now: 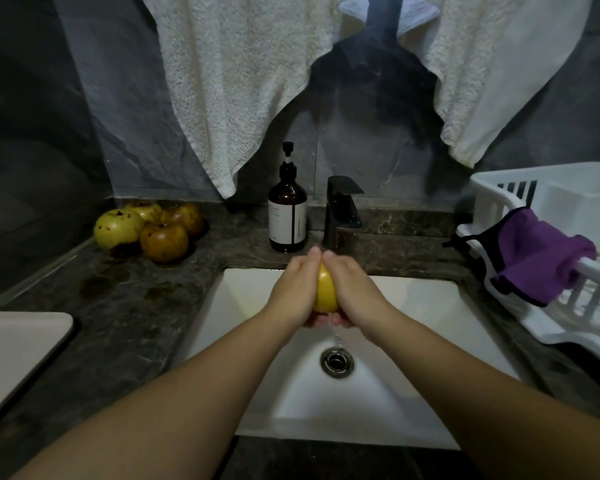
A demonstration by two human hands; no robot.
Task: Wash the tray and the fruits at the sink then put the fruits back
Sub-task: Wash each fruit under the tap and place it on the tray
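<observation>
Both hands meet over the white rectangular sink basin (413,306), clasping a smooth round yellow fruit (325,292) between them. The left hand (293,292) cups its left side and the right hand (354,294) its right side, fingers curved round it and fingertips nearly touching above it. A thin stream of water (336,336) falls from under the hands toward the round metal drain (337,362) just below them.

Beyond the fingertips stands the dark square faucet (343,211), and just left of it a brown glass pump bottle (287,216). Well to the left of the left hand, four blemished yellow-brown fruits (149,228) sit clustered on the dark marbled stone counter (118,306). Nearer, at the far left edge, lies a pale flat tray with rounded corners (18,351). To the right of the right hand, a white plastic dish rack (520,188) carries a purple cloth (541,254) draped over its rim. White towels (239,81) hang above.
</observation>
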